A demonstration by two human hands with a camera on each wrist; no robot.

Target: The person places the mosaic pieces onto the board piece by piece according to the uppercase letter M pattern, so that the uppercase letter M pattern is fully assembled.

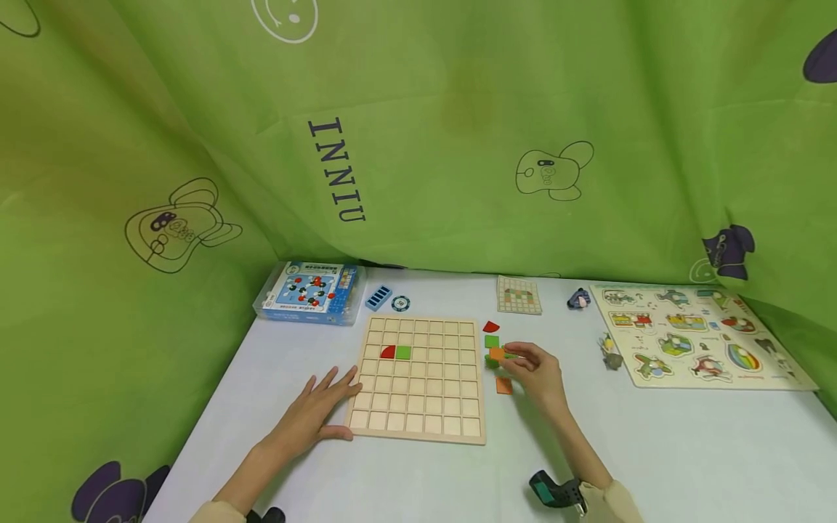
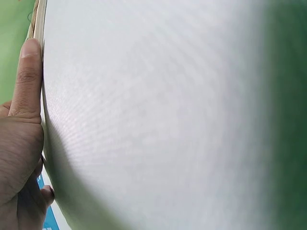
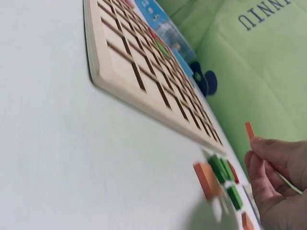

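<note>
A wooden grid board [image 1: 418, 402] lies flat on the white table. In two neighbouring cells of it sit a red quarter-round tile [image 1: 389, 352] and a green square tile [image 1: 403, 353]. My left hand [image 1: 307, 414] rests at the board's left edge, fingers spread and fingertips touching the frame; in the left wrist view its thumb [image 2: 29, 79] lies along that edge. Right of the board, my right hand [image 1: 538, 374] pinches an orange square tile [image 3: 249, 130] between thumb and fingers, raised above loose tiles. Those are red [image 1: 491, 327], green [image 1: 492, 341] and orange [image 1: 504, 386].
A small pattern card stack [image 1: 519, 296] stands behind the board. At the back left are a boxed molecule set [image 1: 310, 294], a blue block [image 1: 378, 297] and a round chip [image 1: 401, 303]. Small figurines [image 1: 578, 298] and a picture puzzle board [image 1: 700, 338] lie to the right.
</note>
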